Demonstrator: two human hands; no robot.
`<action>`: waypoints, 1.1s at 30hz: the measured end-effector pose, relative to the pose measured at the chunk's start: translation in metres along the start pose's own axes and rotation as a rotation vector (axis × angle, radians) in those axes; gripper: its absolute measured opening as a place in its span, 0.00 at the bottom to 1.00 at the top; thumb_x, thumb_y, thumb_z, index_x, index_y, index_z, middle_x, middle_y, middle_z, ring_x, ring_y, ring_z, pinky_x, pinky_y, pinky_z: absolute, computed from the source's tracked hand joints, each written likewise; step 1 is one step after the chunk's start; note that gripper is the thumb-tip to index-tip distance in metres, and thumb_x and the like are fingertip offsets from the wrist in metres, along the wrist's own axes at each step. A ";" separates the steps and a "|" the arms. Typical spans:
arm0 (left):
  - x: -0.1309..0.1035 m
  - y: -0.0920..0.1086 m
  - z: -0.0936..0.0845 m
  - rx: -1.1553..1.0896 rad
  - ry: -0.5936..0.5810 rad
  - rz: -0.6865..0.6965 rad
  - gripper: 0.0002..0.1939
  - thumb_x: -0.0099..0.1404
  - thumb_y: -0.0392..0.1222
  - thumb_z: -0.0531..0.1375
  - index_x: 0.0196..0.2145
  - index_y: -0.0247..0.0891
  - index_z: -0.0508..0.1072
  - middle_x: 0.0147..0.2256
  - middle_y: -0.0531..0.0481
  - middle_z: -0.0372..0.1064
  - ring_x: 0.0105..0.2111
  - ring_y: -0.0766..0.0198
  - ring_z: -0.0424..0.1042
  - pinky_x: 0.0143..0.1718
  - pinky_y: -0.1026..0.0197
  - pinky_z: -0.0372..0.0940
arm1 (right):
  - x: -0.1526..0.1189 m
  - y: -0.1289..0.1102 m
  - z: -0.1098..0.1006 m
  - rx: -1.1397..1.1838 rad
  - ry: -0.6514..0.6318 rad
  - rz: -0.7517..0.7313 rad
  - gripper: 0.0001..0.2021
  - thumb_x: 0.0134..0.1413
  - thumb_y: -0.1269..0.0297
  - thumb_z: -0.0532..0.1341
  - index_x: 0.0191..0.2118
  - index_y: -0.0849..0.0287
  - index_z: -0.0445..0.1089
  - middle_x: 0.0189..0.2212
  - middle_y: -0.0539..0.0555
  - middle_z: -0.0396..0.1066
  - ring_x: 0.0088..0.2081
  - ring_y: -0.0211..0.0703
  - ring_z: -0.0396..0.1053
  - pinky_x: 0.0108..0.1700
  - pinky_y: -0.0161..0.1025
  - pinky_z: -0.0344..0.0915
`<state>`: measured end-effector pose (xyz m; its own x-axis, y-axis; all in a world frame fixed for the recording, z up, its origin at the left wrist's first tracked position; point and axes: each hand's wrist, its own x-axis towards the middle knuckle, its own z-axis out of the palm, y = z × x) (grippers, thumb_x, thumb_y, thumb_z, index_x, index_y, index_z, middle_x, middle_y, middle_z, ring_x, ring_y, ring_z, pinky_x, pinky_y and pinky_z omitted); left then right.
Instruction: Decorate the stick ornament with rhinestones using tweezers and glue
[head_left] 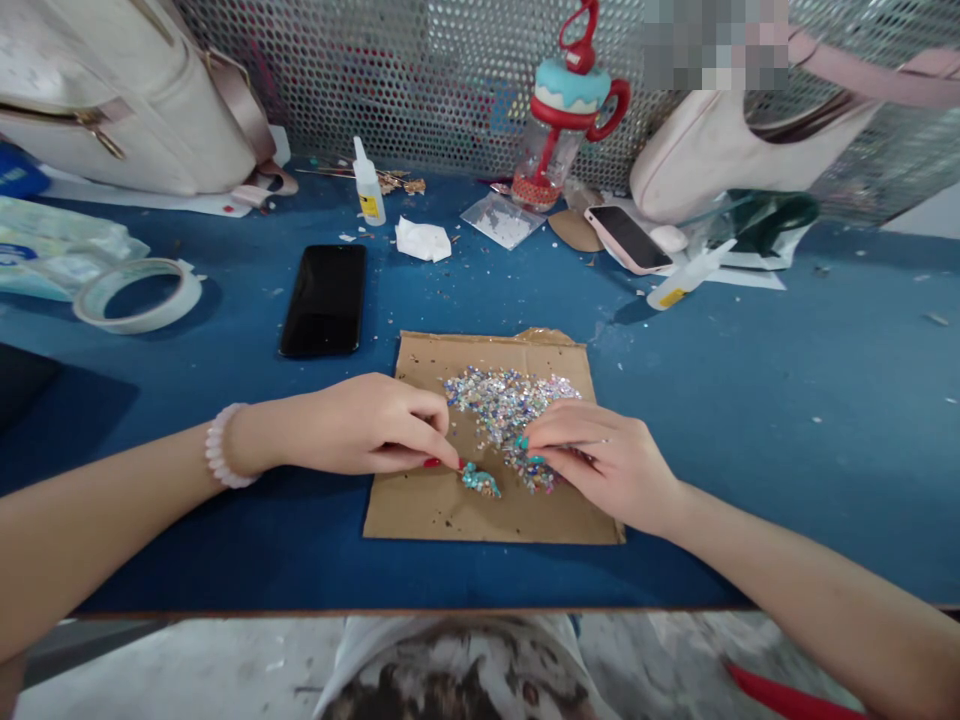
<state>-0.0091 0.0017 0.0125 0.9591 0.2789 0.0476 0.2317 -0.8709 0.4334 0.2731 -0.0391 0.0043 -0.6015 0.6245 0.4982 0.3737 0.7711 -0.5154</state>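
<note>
In the head view, the left hand [394, 425] pinches one end of a small turquoise-studded piece [480, 480] over the near half of a cardboard sheet [420, 515]; whether the piece touches the cardboard, I cannot tell. The right hand [615, 455] has its fingertips drawn together at the near right of a heap of glittering bits [499, 395]; whether they grip one is too small to tell. The cardboard's near edge runs roughly parallel to the front edge of the blue table [750, 400], with a strip of tabletop between. A wide stretch of tabletop opens right of the cardboard. Beyond its far left corner lies a black phone [324, 302]; a glue bottle [679, 285] leans farther back on the right. Perforated metal [337, 70] bounds the far side.
</note>
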 end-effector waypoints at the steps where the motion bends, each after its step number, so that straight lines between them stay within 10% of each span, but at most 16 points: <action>1: 0.000 0.000 0.000 -0.001 0.004 0.002 0.15 0.69 0.36 0.53 0.50 0.48 0.72 0.39 0.52 0.68 0.30 0.70 0.67 0.30 0.66 0.57 | 0.000 0.000 0.000 0.001 -0.002 0.004 0.08 0.61 0.73 0.57 0.34 0.58 0.72 0.29 0.51 0.77 0.34 0.40 0.74 0.40 0.39 0.73; 33: -0.001 -0.001 0.001 -0.026 -0.032 -0.026 0.15 0.71 0.36 0.52 0.51 0.49 0.70 0.39 0.52 0.67 0.32 0.69 0.66 0.31 0.65 0.55 | 0.000 0.001 0.000 0.033 -0.001 -0.021 0.07 0.61 0.74 0.57 0.34 0.60 0.71 0.29 0.52 0.76 0.33 0.40 0.74 0.38 0.40 0.73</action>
<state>-0.0102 0.0015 0.0108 0.9577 0.2876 0.0070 0.2527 -0.8526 0.4574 0.2733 -0.0383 0.0043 -0.6098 0.6081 0.5083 0.3372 0.7795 -0.5279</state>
